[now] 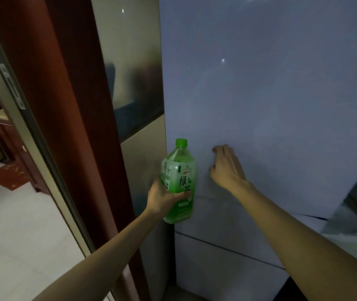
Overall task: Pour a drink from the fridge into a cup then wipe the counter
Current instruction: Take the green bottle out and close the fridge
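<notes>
A green tea bottle [178, 172] with a green cap and a green-and-white label stands upright in my left hand [162, 197], which grips its lower half. The bottle is held just in front of the left edge of a pale grey fridge. My right hand [227, 167] rests flat against the upper fridge door [271, 94], fingers curled a little, holding nothing. The door looks shut or nearly shut. No cup and no counter are in view.
The fridge's lower door [223, 263] sits below a dark seam. A dark red wooden door frame [82, 118] and a glossy beige panel [129, 68] stand to the left. Beyond them lie a light tiled floor [10, 224] and a red mat [6, 177].
</notes>
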